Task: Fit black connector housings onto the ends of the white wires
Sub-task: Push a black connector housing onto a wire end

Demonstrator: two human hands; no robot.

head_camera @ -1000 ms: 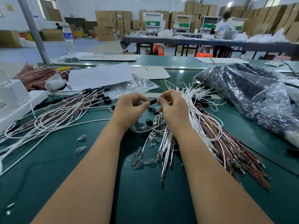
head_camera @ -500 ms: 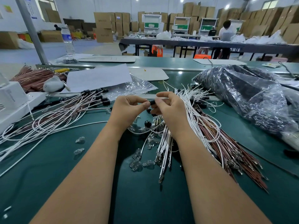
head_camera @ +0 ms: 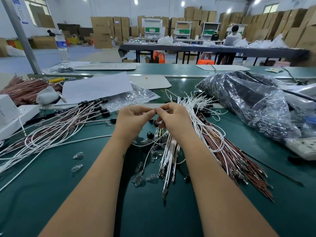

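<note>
Both hands meet just above the dark green bench mat (head_camera: 51, 194), fingertips almost touching. The left hand (head_camera: 132, 119) has its fingers curled in, thumb and forefinger pinched together on something small at the point where the two hands join; only a dark sliver shows there, too little to say for certain that it is a small black plastic connector housing (head_camera: 155, 109). The right hand (head_camera: 172, 119) is likewise curled, its thumb and forefinger pinching at the same spot, with the fanned bundle of thin white wires (head_camera: 193, 106) rising just behind its knuckles; which single wire it holds cannot be told. Beneath the hands lie a few loose black housings (head_camera: 150, 135) and clear glass-like bulbs (head_camera: 77, 155) scattered on the mat, with more white wire ends with metal terminals (head_camera: 168, 170) trailing toward the viewer. To the left lies a loose heap of white and brown wires already capped with black housings (head_camera: 100, 107). To the right, beside the white bundle, lies a sheaf of brown wires (head_camera: 239, 161), and beyond it a crumpled clear plastic bag of dark parts (head_camera: 248, 103).
</note>
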